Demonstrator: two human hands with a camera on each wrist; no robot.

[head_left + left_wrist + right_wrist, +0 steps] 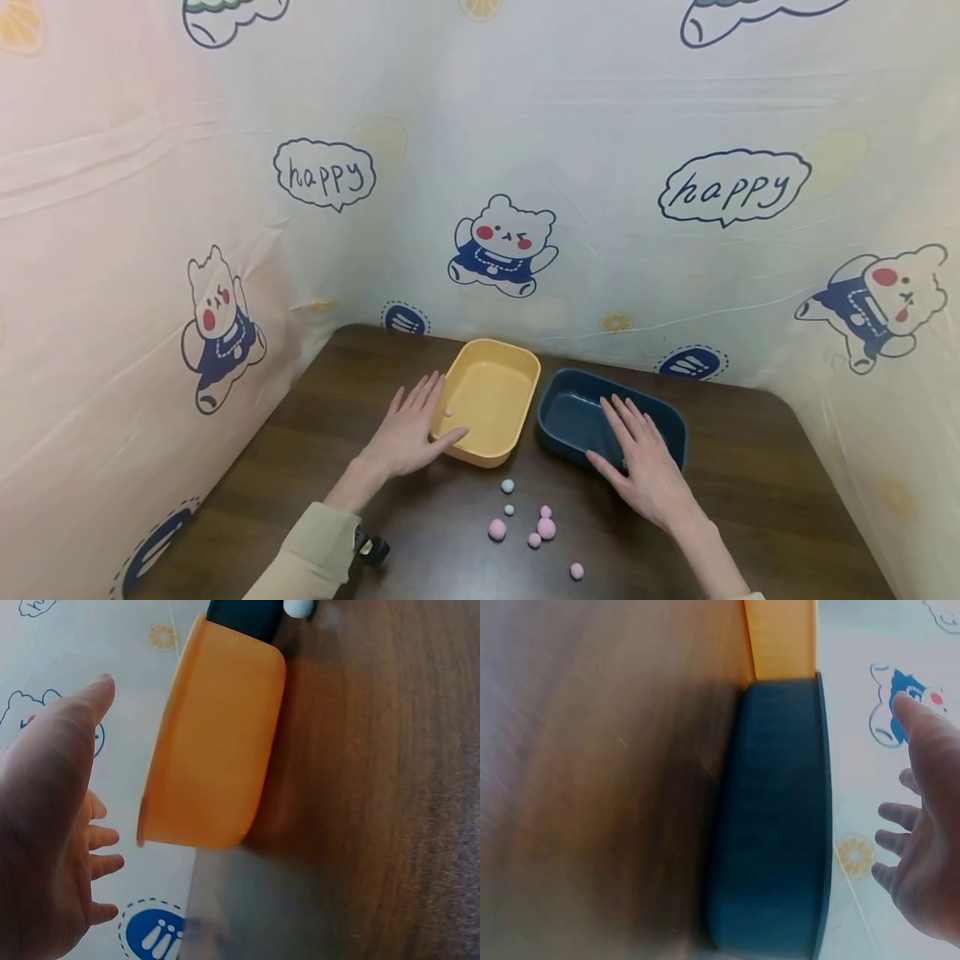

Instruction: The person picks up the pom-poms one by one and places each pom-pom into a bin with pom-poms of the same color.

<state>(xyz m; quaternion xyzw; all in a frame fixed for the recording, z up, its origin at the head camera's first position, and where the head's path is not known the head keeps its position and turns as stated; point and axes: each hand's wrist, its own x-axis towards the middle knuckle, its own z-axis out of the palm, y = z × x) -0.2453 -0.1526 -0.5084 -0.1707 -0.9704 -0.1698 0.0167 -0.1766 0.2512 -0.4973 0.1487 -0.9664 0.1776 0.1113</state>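
My left hand (408, 429) hovers by the left rim of a yellow tray (489, 408), its fingers spread and holding nothing. In the left wrist view, that hand (56, 802) is apart from the tray's outer wall (217, 735). Over the right part of a dark blue tray (573, 408) is my right hand (648, 471), fingers extended, with nothing held. The right wrist view shows this hand (930, 817) above the rim of the blue tray (772, 817). A tiny pinkish ball (448, 412) lies inside the yellow tray. My right hand hides part of the blue tray's inside.
In front of the trays, several small pink balls (546, 528) and two pale blue balls (507, 486) are scattered on the dark wooden table (435, 542). A printed curtain (600, 275) hangs behind the table. Something black (372, 548) is strapped at my left wrist.
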